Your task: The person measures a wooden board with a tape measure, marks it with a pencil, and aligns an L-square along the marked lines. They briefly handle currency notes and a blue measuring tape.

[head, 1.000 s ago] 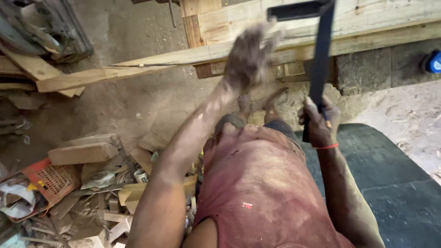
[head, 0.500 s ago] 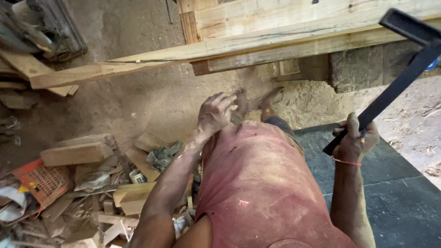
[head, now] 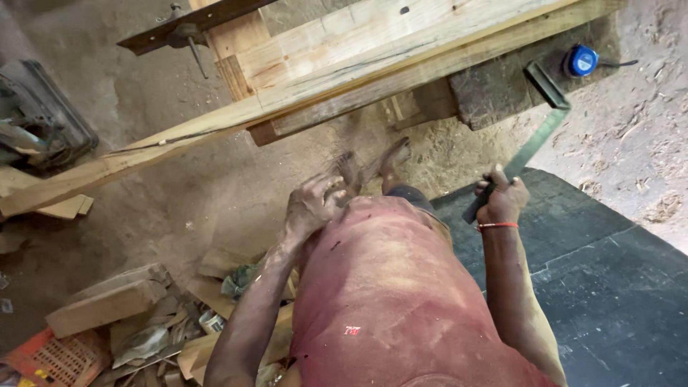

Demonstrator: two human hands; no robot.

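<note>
1. Steel square (head: 527, 147) sits right of the person, far tip near the dark block (head: 494, 89) under the planks (head: 344, 68).
2. Risk, I'd say: blade could knock the blue tape measure (head: 580, 61) or snag the block w/ a careless swing.
3. Right hand (head: 502, 201) fully closed round the square's near end.
4. Left hand (head: 315, 208) loose, fingers half-curled, holding nothing, resting by the red shirt (head: 387, 301).

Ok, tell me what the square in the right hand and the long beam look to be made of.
Square: seemingly metal, a thin, flat, dull grey-green blade with a darker stock, gripped in the right hand. Long beam: pale bare wood, unpainted, with visible grain, dark edge stains and rough-sawn faces. The left hand holds nothing.
</note>
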